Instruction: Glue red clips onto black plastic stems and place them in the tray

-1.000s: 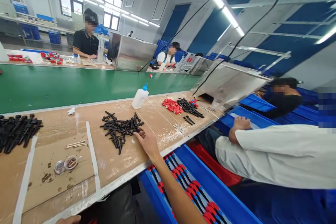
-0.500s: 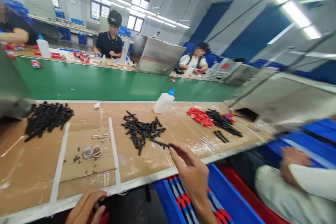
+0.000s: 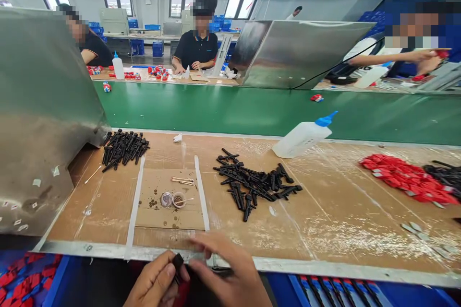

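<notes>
Near the table's front edge my left hand (image 3: pixel 156 280) pinches a black part (image 3: pixel 177 262), its block-like end showing above the thumb. Just right of it is my right hand (image 3: pixel 230 268), blurred, fingers curved with a gap between thumb and forefinger; nothing shows between them. Beyond my hands a cardboard sheet (image 3: pixel 147 218) lies between two white strips, bearing two small round cups (image 3: pixel 179 200) and cotton swabs (image 3: pixel 183 181). A pile of black parts (image 3: pixel 248 180) lies right of the sheet, another black pile (image 3: pixel 126 147) at its back left.
A white bottle with blue tip (image 3: pixel 300 139) leans at the back. Red parts (image 3: pixel 406 177) lie at right. A metal panel (image 3: pixel 43 120) stands at left. Behind runs a green belt (image 3: pixel 216 105); people sit beyond. Blue bins (image 3: pixel 54 283) are below the table edge.
The view has turned right and levelled. My right hand has left the middle black pile and come beside my left hand. A black part now shows in my left hand.
</notes>
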`<state>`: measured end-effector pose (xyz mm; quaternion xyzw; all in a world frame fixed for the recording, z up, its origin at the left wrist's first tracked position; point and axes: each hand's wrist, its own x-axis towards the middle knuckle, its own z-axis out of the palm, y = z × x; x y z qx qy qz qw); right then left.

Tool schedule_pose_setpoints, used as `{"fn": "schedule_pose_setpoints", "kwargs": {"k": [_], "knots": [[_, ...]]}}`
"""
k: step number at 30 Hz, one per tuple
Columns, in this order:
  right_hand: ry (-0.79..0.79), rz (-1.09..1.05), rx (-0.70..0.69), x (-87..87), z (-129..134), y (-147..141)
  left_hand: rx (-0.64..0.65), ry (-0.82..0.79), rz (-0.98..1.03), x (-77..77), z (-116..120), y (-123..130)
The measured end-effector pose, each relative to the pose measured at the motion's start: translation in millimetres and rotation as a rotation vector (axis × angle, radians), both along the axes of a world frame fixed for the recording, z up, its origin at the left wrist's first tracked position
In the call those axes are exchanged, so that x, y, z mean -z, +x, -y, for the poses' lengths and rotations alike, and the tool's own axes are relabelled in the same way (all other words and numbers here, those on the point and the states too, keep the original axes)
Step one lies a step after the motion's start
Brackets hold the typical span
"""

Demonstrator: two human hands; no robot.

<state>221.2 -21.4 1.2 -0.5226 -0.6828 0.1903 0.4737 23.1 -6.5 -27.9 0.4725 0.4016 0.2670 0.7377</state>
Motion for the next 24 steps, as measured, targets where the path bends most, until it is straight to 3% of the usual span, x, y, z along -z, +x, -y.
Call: {"fn": "schedule_pose_setpoints", "kwargs": {"k": [2,4,6,11,15,24], "knots": [[-0.104,-0.094,0.226,5.6,-7,9,-0.029,-0.147,0.108,0.5,-5,2],[-0.181,-0.198,0.425,11.5,-18,16,-0.093,-0.174,0.176,1.9,-10,7],[-0.227,-0.259,0.497,17.2,-30,20,-0.164,-0.176,0.214,4.4,-13,13],[-0.312,-0.275,0.375,25.6,-54,12,-0.249,-0.308,0.344,11.9,-17,17],[-0.324,-0.185,0.358,27.5,-62,-2,-0.259,-0.357,0.403,12.9,-20,14],[-0.122,0.012,0.187,17.1,-76,-18,-0.306,-0.421,0.534,8.9,-26,15]]}}
